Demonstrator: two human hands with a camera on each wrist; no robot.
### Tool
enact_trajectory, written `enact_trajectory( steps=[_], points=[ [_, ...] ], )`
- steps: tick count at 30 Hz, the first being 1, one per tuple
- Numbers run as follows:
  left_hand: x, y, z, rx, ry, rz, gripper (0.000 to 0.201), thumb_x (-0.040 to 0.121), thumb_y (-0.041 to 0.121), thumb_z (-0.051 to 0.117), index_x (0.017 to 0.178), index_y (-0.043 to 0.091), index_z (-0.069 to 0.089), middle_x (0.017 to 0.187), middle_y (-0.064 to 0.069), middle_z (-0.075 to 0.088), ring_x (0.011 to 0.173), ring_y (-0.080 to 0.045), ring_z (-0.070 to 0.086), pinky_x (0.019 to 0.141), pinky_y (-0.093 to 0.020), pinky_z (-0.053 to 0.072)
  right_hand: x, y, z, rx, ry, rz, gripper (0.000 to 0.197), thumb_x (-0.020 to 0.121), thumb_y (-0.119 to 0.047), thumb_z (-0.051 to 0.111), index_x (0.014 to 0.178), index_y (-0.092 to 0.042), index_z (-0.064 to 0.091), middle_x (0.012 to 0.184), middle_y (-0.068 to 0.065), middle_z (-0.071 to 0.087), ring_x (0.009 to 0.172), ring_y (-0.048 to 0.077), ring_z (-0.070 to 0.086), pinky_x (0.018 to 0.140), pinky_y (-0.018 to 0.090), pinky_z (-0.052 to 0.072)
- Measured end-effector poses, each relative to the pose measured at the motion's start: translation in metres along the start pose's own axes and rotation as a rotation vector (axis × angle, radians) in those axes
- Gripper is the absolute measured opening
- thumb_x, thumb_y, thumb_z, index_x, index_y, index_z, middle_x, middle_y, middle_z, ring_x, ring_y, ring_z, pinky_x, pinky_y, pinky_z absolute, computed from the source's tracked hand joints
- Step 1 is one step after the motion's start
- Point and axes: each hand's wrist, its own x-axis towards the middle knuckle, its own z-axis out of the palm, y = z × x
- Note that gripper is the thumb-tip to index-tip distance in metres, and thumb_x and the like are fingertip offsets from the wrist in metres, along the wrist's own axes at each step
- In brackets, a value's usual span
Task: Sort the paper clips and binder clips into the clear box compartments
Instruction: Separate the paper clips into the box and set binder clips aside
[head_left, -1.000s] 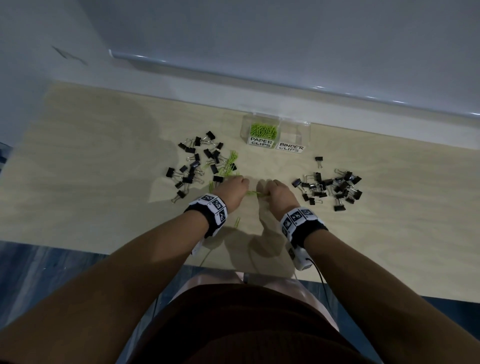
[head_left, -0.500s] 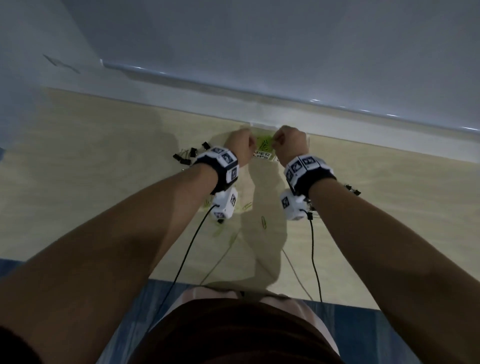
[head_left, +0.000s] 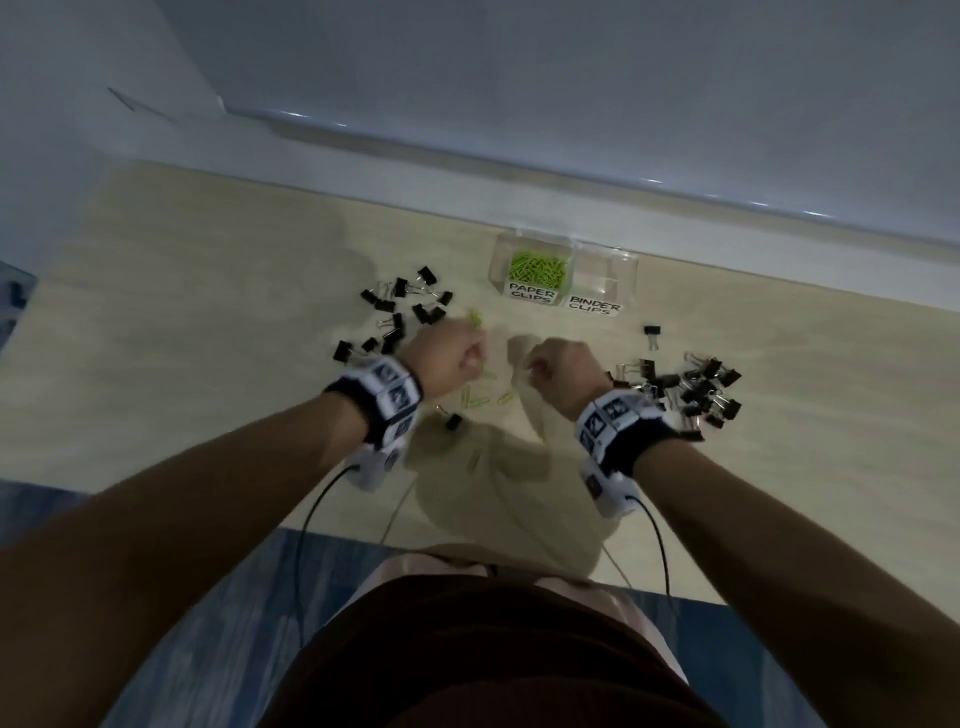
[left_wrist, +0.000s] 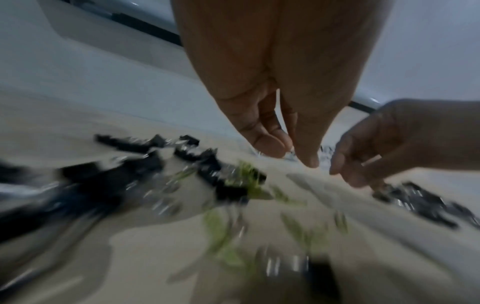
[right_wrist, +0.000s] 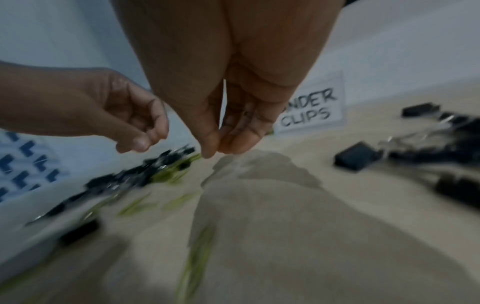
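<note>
Table (head_left: 208, 332): pale wood surface, set against a grey wall; all task items are carried on it.
Clear box (head_left: 602, 270): placed at the far edge of the table, two compartments side by side. The left compartment, labelled PAPER CLIPS, is filled with green paper clips (head_left: 537, 267); the right one, labelled BINDER CLIPS, is seen without contents.
Right binder clip heap (head_left: 696, 389): black clips, piled right of the right hand, near the wrist band.
Left binder clip heap (head_left: 405, 306): black clips, scattered beyond the left hand; one stray clip (head_left: 453, 421) is noted nearer the table's front edge.
Left hand (head_left: 449, 358): held above the table; fingers (left_wrist: 267, 142) loosely curled, tips drawn together, nothing seen held.
Right hand (head_left: 563, 371): held level with the left, just apart from it; fingers (right_wrist: 241, 135) relaxed and bunched downward, nothing seen gripped.
Loose paper clips (head_left: 475, 400): a few green ones, lying on the table under and between the hands; blurred in both wrist views.
</note>
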Motion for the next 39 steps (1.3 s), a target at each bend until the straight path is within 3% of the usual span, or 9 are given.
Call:
enact_trajectory(
  steps=[6, 10, 13, 17, 21, 24, 27, 32, 39],
  points=[
    [-0.057, -0.03, 0.052, 0.112, -0.087, 0.035, 0.027, 0.083, 0.019, 0.064, 0.107, 0.007, 0.066, 0.112, -0.014, 0.056, 0.1, -0.03, 0.054, 0.089, -0.036, 0.046, 0.0, -0.044, 0.032, -0.035, -0.054, -0.107, 0.023, 0.084, -0.005, 0.052, 0.103, -0.001, 0.064, 0.11, 0.02, 0.055, 0.1, 0.036, 0.053, 0.083, 0.034, 0.041],
    [-0.062, -0.023, 0.067, 0.128, 0.006, 0.039, 0.022, 0.079, 0.018, 0.058, 0.09, 0.001, 0.065, 0.1, -0.02, 0.057, 0.085, -0.035, 0.056, 0.076, -0.041, 0.05, 0.023, -0.061, 0.035, -0.053, -0.005, -0.067, 0.034, 0.082, -0.008, 0.058, 0.116, -0.008, 0.059, 0.119, 0.014, 0.046, 0.108, 0.033, 0.048, 0.09, 0.036, 0.045],
    [-0.066, -0.021, 0.067, 0.047, 0.092, 0.055, 0.018, 0.078, 0.014, 0.052, 0.078, -0.001, 0.064, 0.086, -0.02, 0.058, 0.071, -0.034, 0.057, 0.067, -0.031, 0.047, 0.038, -0.073, 0.039, -0.128, -0.057, -0.136, 0.028, 0.087, -0.018, 0.056, 0.115, -0.014, 0.06, 0.119, 0.01, 0.047, 0.111, 0.031, 0.045, 0.092, 0.036, 0.043],
    [-0.077, -0.033, 0.052, -0.105, 0.196, 0.018, 0.014, 0.083, 0.008, 0.051, 0.085, 0.004, 0.064, 0.09, -0.013, 0.061, 0.077, -0.028, 0.058, 0.066, -0.027, 0.043, 0.047, -0.082, 0.044, -0.268, -0.161, -0.175, 0.034, 0.084, -0.026, 0.064, 0.116, -0.016, 0.059, 0.123, 0.009, 0.043, 0.115, 0.03, 0.041, 0.092, 0.04, 0.044],
    [-0.082, -0.049, 0.041, -0.076, 0.175, -0.027, 0.015, 0.081, 0.009, 0.061, 0.095, 0.009, 0.066, 0.097, -0.008, 0.058, 0.083, -0.025, 0.059, 0.071, -0.026, 0.045, 0.048, -0.082, 0.047, -0.254, -0.161, -0.182, 0.023, 0.083, -0.018, 0.062, 0.105, -0.013, 0.061, 0.119, 0.009, 0.044, 0.114, 0.029, 0.04, 0.088, 0.039, 0.044],
    [-0.08, -0.042, 0.046, -0.01, 0.071, -0.073, 0.023, 0.084, 0.019, 0.062, 0.105, 0.01, 0.063, 0.107, -0.01, 0.054, 0.092, -0.029, 0.056, 0.081, -0.037, 0.048, 0.047, -0.076, 0.046, -0.212, -0.143, -0.168, 0.023, 0.082, -0.013, 0.06, 0.106, -0.013, 0.061, 0.119, 0.009, 0.046, 0.113, 0.028, 0.043, 0.091, 0.037, 0.043],
    [-0.072, -0.027, 0.058, 0.049, 0.047, -0.202, 0.029, 0.086, 0.031, 0.06, 0.108, 0.012, 0.061, 0.113, -0.01, 0.051, 0.099, -0.028, 0.054, 0.085, -0.033, 0.044, 0.043, -0.069, 0.046, -0.166, -0.135, -0.143, 0.023, 0.081, -0.006, 0.057, 0.102, -0.015, 0.061, 0.115, 0.009, 0.05, 0.105, 0.027, 0.05, 0.086, 0.033, 0.044],
    [-0.07, -0.021, 0.067, -0.062, 0.172, -0.228, 0.011, 0.081, 0.02, 0.059, 0.083, 0.009, 0.062, 0.097, -0.01, 0.052, 0.086, -0.029, 0.055, 0.07, -0.028, 0.039, 0.03, -0.061, 0.052, -0.156, -0.119, -0.162, 0.014, 0.082, -0.017, 0.057, 0.092, -0.01, 0.063, 0.109, 0.011, 0.051, 0.094, 0.029, 0.053, 0.073, 0.029, 0.04],
    [-0.083, -0.057, 0.041, -0.135, 0.408, -0.178, 0.019, 0.079, 0.005, 0.059, 0.098, 0.009, 0.06, 0.106, -0.009, 0.049, 0.08, -0.023, 0.055, 0.074, -0.033, 0.051, 0.025, -0.063, 0.055, 0.12, 0.036, -0.129, 0.012, 0.08, -0.025, 0.062, 0.084, -0.014, 0.064, 0.093, 0.005, 0.058, 0.08, 0.021, 0.055, 0.07, 0.027, 0.045]
  ],
)
